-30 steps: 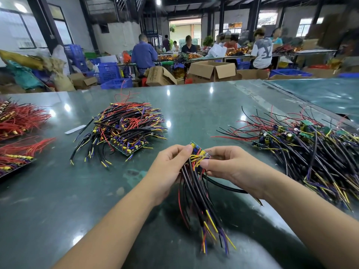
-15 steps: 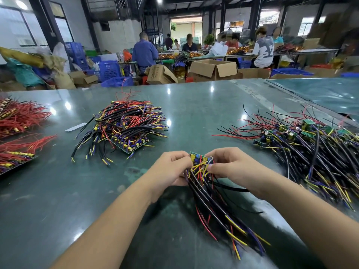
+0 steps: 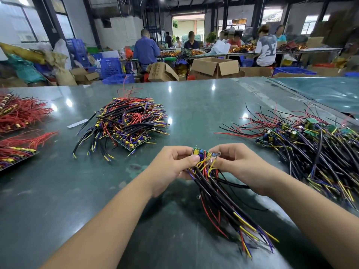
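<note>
My left hand (image 3: 171, 167) and right hand (image 3: 240, 166) both pinch the board (image 3: 203, 152) above the tabletop (image 3: 58, 191), wires (image 3: 223, 202) trailing toward 5 o'clock. Risk: twisting could crack its joints; the wires may snag the heap (image 3: 310, 152) at 3 o'clock.

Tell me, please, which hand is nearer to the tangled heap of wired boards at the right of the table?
Right. The right hand grips the small board just left of the heap; the left hand grips the board's other end, farther away.

Head-worn view, forward and down, seemingly near table (image 3: 194, 105)
</note>
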A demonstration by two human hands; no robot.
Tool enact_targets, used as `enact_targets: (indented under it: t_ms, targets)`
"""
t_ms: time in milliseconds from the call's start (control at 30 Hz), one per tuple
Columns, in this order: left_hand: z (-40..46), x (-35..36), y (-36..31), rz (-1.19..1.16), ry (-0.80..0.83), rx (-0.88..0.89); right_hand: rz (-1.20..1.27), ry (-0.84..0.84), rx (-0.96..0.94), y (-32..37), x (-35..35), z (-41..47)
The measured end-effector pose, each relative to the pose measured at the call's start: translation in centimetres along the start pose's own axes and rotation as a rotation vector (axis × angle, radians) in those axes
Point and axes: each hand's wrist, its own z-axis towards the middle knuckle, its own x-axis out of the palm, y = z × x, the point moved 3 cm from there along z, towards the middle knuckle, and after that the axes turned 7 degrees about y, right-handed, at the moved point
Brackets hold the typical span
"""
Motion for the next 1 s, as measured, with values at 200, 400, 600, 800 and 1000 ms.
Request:
enact_targets:
  t_ms: [200,400,600,800,1000]
  targets:
    - [-0.1,0.1,0.0,0.002,0.043,0.052,-0.005,0.05,-0.005,0.0,-0.5,-0.3]
    - [0.0,0.0,0.4,-0.039,0.08,0.066,-0.003,0.056,-0.026,-0.2,-0.7,-0.4]
    - [0.2,0.0,0.6,-0.04,0.056,0.047,0.02,0.041,0.004,-0.5,-0.9,-0.2]
    - [0.8,0.8,0.7,-0.141,-0.026,0.0,0.113,-0.308,-0.03,-1.0,-0.4,0.5]
    - [0.8,1.1,0.2,-0.146,-0.062,0.067,0.383,-0.158,0.014,-0.4,-0.9,0.3]
